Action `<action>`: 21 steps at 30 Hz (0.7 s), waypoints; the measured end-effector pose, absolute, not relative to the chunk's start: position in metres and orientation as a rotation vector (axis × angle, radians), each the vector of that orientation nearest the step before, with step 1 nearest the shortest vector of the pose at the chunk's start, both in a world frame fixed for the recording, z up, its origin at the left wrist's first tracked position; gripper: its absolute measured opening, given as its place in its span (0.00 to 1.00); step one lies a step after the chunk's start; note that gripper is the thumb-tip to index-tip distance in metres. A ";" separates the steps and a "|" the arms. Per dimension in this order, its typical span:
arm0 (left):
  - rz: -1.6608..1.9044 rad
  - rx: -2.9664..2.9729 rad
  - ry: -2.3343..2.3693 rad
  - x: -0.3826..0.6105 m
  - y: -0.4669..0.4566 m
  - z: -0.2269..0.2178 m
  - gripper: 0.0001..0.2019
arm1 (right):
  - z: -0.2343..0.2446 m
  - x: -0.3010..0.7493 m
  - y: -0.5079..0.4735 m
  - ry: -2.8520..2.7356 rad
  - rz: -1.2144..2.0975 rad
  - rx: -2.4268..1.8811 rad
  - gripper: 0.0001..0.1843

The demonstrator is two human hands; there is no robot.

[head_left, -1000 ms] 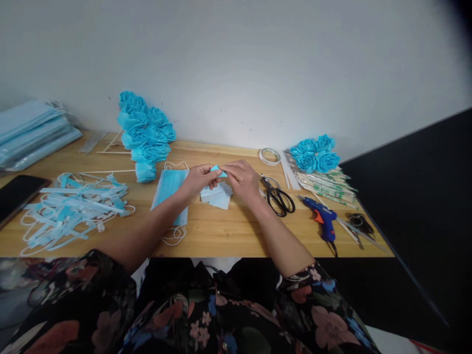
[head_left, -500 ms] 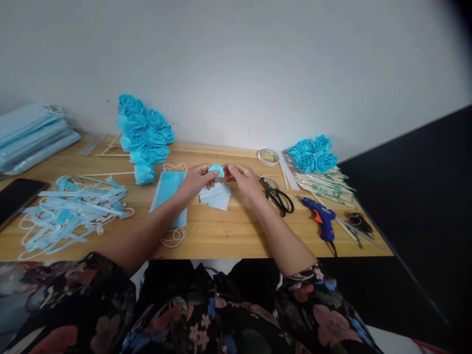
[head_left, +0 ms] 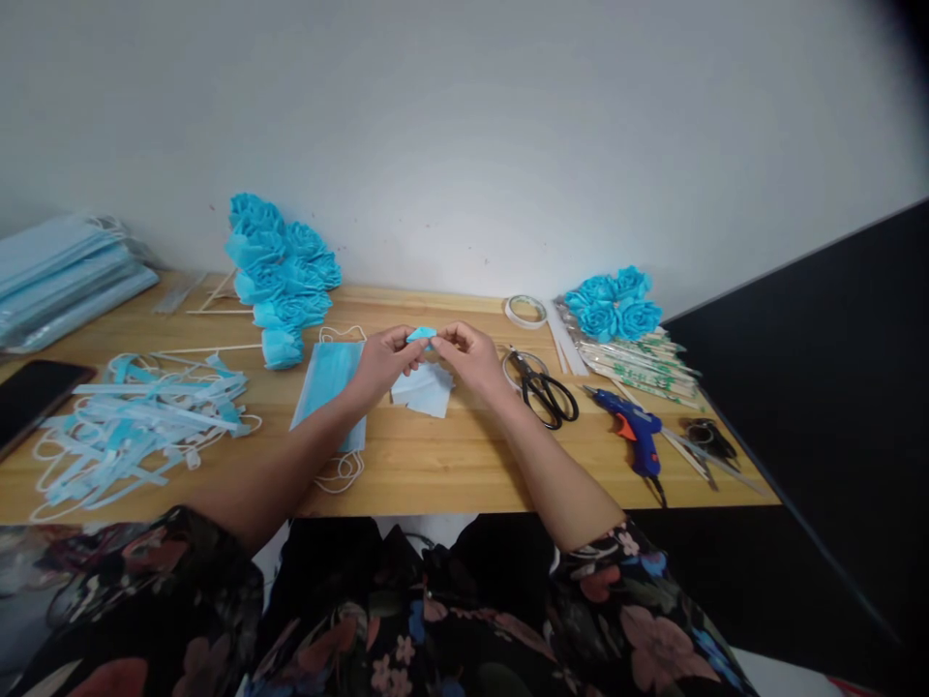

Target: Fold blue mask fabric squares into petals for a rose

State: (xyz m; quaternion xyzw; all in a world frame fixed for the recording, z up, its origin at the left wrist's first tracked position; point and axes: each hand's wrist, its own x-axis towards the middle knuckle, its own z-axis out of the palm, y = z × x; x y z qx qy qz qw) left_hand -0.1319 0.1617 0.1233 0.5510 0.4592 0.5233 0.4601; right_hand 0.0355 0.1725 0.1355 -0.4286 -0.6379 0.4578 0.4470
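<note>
Between my hands is a small blue piece of mask fabric (head_left: 422,334), held above the table. My left hand (head_left: 387,358) pinches its left side. The thumb and fingers of my right hand (head_left: 466,356) close on its right edge. Just beneath them lie pale cut fabric pieces (head_left: 423,390) on the wood. A whole blue face mask (head_left: 328,378) with white ear loops rests under and beside my left forearm. Black-handled scissors (head_left: 544,389) lie to the right of my right hand.
Left are a phone (head_left: 36,397), a heap of cut mask strips (head_left: 145,426), packed masks (head_left: 65,276) and blue fabric flowers (head_left: 280,266). Right are a tape roll (head_left: 525,311), more blue flowers (head_left: 615,305), wrapped sticks (head_left: 645,366) and a blue glue gun (head_left: 633,426).
My right hand has moved left onto the blue fabric piece, and its fingers now grip the edge. The fabric is folded flatter. The view has shifted slightly.
</note>
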 end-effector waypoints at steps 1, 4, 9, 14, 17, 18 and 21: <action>1.286 1.361 1.134 -0.131 0.161 0.124 0.15 | 0.135 0.035 0.172 -1.575 1.134 -1.063 0.13; 1.270 1.366 1.153 -0.131 0.161 0.125 0.15 | 0.133 0.035 0.173 -1.561 1.123 -1.073 0.14; 1.264 1.358 1.164 -0.132 0.161 0.127 0.15 | 0.131 0.035 0.176 -1.542 1.132 -1.092 0.14; 1.247 1.372 1.163 -0.133 0.160 0.129 0.14 | 0.132 0.036 0.176 -1.510 1.168 -1.093 0.15; 1.231 1.367 1.162 -0.133 0.160 0.129 0.13 | 0.133 0.036 0.176 -1.527 1.141 -1.112 0.14; 1.229 1.365 1.164 -0.133 0.160 0.129 0.13 | 0.133 0.037 0.176 -1.534 1.130 -1.116 0.14; 1.228 1.368 1.171 -0.134 0.160 0.129 0.12 | 0.133 0.037 0.176 -1.548 1.105 -1.116 0.14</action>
